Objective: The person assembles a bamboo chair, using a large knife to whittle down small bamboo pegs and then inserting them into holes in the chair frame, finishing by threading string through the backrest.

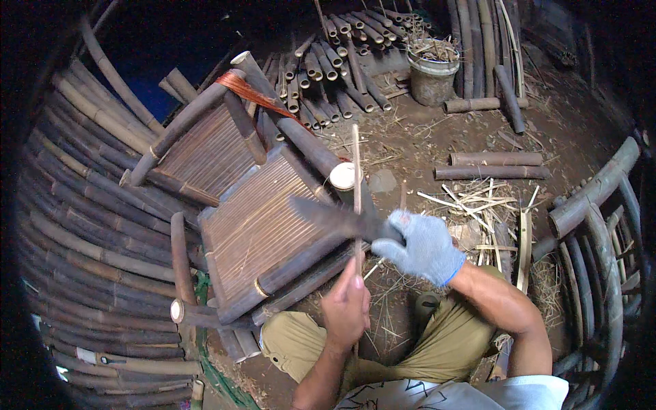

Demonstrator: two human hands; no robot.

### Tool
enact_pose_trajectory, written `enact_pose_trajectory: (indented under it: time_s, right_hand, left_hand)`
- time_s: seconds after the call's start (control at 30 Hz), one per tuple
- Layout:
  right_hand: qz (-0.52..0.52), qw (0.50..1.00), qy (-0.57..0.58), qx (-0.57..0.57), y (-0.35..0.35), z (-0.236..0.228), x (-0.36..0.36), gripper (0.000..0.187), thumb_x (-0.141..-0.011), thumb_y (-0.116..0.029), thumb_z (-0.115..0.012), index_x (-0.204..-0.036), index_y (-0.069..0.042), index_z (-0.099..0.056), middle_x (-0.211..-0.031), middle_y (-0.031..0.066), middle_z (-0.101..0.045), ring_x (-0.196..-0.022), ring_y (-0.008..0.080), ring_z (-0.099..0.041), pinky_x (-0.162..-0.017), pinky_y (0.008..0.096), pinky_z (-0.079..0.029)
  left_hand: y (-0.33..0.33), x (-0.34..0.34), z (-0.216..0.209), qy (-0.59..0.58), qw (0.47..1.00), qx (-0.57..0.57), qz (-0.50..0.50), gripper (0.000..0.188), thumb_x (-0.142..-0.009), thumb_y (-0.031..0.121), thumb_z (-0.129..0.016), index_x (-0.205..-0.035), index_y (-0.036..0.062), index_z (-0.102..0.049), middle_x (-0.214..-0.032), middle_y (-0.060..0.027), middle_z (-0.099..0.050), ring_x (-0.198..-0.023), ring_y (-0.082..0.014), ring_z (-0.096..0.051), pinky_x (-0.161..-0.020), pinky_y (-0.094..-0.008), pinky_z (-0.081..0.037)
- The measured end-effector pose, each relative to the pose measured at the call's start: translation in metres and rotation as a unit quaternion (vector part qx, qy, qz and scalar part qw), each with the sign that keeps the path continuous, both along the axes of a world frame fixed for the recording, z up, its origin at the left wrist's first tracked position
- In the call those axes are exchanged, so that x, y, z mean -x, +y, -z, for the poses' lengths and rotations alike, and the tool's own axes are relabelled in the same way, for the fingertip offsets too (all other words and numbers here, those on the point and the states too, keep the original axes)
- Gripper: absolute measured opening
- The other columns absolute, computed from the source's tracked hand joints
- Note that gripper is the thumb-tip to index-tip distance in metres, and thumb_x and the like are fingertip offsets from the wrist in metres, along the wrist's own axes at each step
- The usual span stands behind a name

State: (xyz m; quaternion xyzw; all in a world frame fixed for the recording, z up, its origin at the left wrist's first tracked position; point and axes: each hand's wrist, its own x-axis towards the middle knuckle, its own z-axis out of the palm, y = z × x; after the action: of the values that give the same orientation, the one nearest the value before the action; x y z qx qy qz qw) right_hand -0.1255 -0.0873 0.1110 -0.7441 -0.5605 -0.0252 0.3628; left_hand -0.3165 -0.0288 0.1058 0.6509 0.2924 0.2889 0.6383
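Note:
My bare left hand is closed round a thin bamboo strip, which stands upright in front of me. A grey work glove covers my right hand, its fingers wrapped round the handle of a broad dark knife. The blade points left, smeared by motion, and crosses the strip above my left hand; whether it touches the strip, I cannot tell. Just left of my hands stands a bamboo chair with a slatted seat and back. Orange cord is wound round the top of its frame.
Split bamboo slivers lie in a heap right of my glove, near two cut poles. At the back are stacked bamboo poles and a bucket of scraps. Long poles fill the left side. A curved bamboo frame stands right.

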Motion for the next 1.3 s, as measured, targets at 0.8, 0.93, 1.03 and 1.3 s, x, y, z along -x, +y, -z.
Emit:
enact_pose_trajectory:
  time_s: [0.8,0.93,1.03,1.3]
  right_hand:
    - [0.044,0.999,-0.006,0.017,0.005,-0.002,-0.009,0.048,-0.087,-0.054,-0.064,-0.083,-0.007,-0.065,-0.074,0.0181,-0.066,-0.070,0.0375,-0.067,-0.060,0.0463,-0.053]
    - [0.034,0.999,0.010,-0.012,0.007,-0.001,-0.029,0.037,-0.089,-0.042,-0.064,-0.088,-0.005,-0.061,-0.075,0.0192,-0.063,-0.070,0.0412,-0.064,-0.062,0.0479,-0.050]
    - [-0.055,0.997,-0.016,0.049,-0.002,-0.017,-0.005,0.046,-0.088,-0.054,-0.062,-0.087,-0.007,-0.064,-0.079,0.0191,-0.066,-0.075,0.0405,-0.067,-0.065,0.0482,-0.052]
    - [0.130,0.987,-0.001,-0.089,0.014,0.021,-0.080,0.036,-0.096,-0.039,-0.054,-0.090,-0.005,-0.064,-0.081,0.0214,-0.064,-0.076,0.0405,-0.065,-0.065,0.0495,-0.051]
  left_hand:
    - [-0.016,0.025,0.013,-0.132,0.946,0.278,0.099,0.053,-0.106,0.027,-0.036,-0.152,0.0030,-0.026,-0.050,0.0043,-0.031,-0.034,-0.0069,-0.027,-0.034,-0.0240,-0.030]
    - [-0.027,0.047,0.033,-0.119,0.954,0.252,0.112,0.059,-0.105,0.031,-0.041,-0.153,0.0014,-0.023,-0.049,0.0056,-0.029,-0.036,-0.0063,-0.027,-0.036,-0.0240,-0.030]
    - [-0.013,0.045,0.033,-0.127,0.956,0.244,0.099,0.060,-0.104,0.031,-0.043,-0.152,0.0009,-0.025,-0.049,0.0061,-0.028,-0.037,-0.0068,-0.028,-0.038,-0.0249,-0.031]
    - [-0.020,0.097,0.079,-0.245,0.900,0.323,0.161,0.065,-0.101,0.028,-0.053,-0.153,0.0007,-0.023,-0.055,0.0042,-0.036,-0.041,-0.0062,-0.032,-0.040,-0.0238,-0.031]
